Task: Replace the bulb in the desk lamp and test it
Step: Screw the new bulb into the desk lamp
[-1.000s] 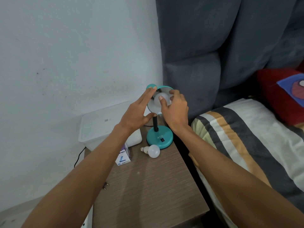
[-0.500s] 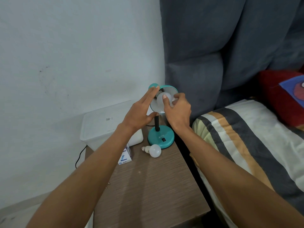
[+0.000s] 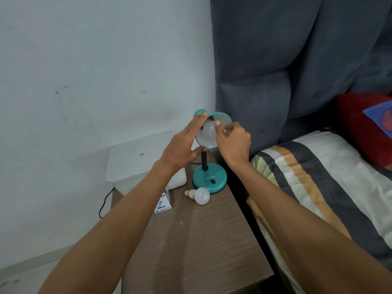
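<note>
A teal desk lamp (image 3: 209, 179) stands at the back of the brown bedside table (image 3: 197, 240), its shade (image 3: 220, 115) tipped toward me. A white bulb (image 3: 209, 130) sits inside the shade. My right hand (image 3: 232, 141) pinches that bulb with thumb and fingertips. With straight fingers, my left hand (image 3: 182, 147) steadies the shade's left rim, thumb under its lower edge. A second white bulb (image 3: 200, 195) lies on its side on the table in front of the lamp base. A small bulb box (image 3: 163, 204) stands partly behind my left forearm.
A white plastic container (image 3: 135, 164) sits at the table's back left against the wall. A black cable (image 3: 105, 203) hangs down behind it. To the right are a striped bed (image 3: 318, 183), a red pillow (image 3: 360, 124) and a grey padded headboard (image 3: 297, 60).
My right hand's fingers have shifted round the bulb in the shade. My left hand stays on the shade. The camera view has moved slightly.
</note>
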